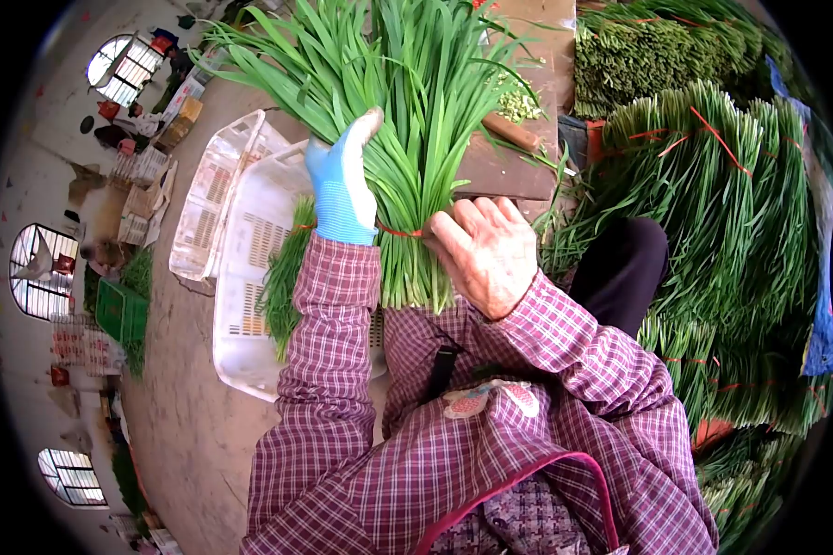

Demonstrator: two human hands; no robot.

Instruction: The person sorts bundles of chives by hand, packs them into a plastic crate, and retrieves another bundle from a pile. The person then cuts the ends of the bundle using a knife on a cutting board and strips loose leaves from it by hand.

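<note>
A large bunch of garlic chives (412, 176) stands in front of me, leaves fanned out at the top and cut stalk ends near my lap. My left hand (344, 180), in a blue and white glove, holds the bunch from its left side; the thumb shows, the fingers are hidden behind the leaves. Round the lower stalks runs a red tie (396, 232). My bare right hand (491, 254) is closed at the right side of the stalks, its curled fingers gripping the tie where it meets them.
At left stands a white plastic crate (241, 314) with more chives (290, 277) inside. A wooden bench (504, 171) ahead carries a wooden handle (512, 132) and pale trimmings (518, 100). Tied chive bundles (713, 185) are piled at right. A green crate (120, 312) sits farther left.
</note>
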